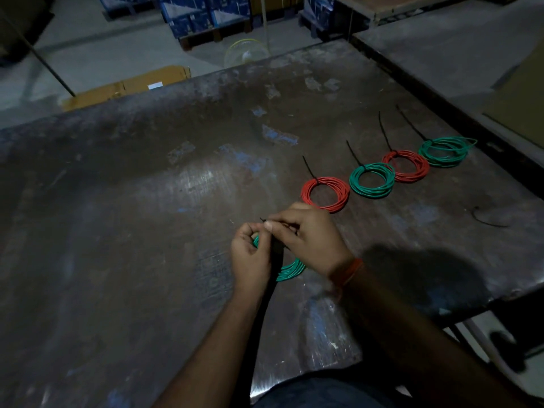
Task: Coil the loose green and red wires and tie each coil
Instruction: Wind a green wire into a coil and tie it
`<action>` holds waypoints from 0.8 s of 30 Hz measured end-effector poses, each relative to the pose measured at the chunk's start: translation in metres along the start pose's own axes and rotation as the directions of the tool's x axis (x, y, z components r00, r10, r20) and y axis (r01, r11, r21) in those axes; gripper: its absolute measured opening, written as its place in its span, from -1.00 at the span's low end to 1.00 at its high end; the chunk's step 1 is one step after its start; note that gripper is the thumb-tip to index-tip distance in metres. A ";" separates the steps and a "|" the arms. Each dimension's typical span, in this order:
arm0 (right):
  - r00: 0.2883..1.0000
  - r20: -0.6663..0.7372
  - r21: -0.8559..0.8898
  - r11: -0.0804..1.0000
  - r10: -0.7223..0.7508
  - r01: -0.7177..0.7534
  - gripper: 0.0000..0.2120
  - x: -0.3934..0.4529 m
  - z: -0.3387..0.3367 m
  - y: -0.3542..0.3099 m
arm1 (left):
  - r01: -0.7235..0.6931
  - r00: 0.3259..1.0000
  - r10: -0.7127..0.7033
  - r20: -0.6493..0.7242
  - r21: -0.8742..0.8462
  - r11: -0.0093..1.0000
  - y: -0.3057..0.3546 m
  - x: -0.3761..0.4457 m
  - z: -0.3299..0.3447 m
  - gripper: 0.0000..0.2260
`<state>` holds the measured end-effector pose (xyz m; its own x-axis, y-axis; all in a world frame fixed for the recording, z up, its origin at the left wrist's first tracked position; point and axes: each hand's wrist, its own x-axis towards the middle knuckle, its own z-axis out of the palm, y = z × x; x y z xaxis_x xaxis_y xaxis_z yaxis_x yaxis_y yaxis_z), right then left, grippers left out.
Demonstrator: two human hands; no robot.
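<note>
Four coils already lie tied in a row on the right of the bench (147, 201): red coil (325, 194), green coil (372, 180), a second red coil (406, 166), then the far green coil (446, 151). Near the middle, the left hand (250, 257) grips a fifth green coil (290, 272) while the right hand (309, 237) pinches a black tie (263, 220). This coil seems not yet tied.

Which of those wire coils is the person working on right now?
The green coil under both hands, left hand and right hand. The other four lie untouched in a row, each already tied with a black tie.
</note>
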<state>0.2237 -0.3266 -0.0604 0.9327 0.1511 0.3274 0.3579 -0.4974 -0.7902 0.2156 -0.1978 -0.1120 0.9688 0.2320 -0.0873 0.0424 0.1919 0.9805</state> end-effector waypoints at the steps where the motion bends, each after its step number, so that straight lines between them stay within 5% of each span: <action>1: 0.998 0.006 0.092 0.994 0.063 -0.063 -0.75 0.003 -0.003 -0.001 | -0.002 1.000 0.002 -0.001 0.016 1.000 0.000 0.001 0.000 -0.84; 4: 0.961 -0.027 0.252 0.932 0.276 -0.260 -0.54 0.015 -0.007 0.006 | -0.008 1.000 0.008 -0.001 0.021 1.000 0.001 0.000 0.003 -0.85; 8: 0.912 0.121 0.120 0.906 0.393 -0.406 -0.68 0.040 -0.007 0.012 | -0.017 1.000 0.017 0.002 0.020 1.000 -0.001 0.002 0.001 -0.86; 12: 0.801 0.323 0.174 0.801 0.504 -0.573 -0.71 0.060 0.000 0.013 | -0.032 0.999 0.031 0.028 0.025 0.999 -0.005 0.002 -0.002 -0.82; 19: 0.759 0.433 0.146 0.793 0.486 -0.592 -0.83 0.068 -0.003 0.013 | -0.057 0.998 0.055 0.044 0.032 0.998 -0.007 0.003 -0.002 -0.75; 24: 0.797 0.450 -0.067 0.905 0.403 -0.420 -0.73 0.071 0.001 0.004 | -0.066 0.997 0.064 0.038 0.076 0.995 -0.007 0.004 -0.003 -0.83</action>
<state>0.2908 -0.3171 -0.0405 0.9072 0.3042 -0.2907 -0.0708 -0.5707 -0.8181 0.2187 -0.1950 -0.1198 0.9782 0.2069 -0.0179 -0.0037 0.1033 0.9946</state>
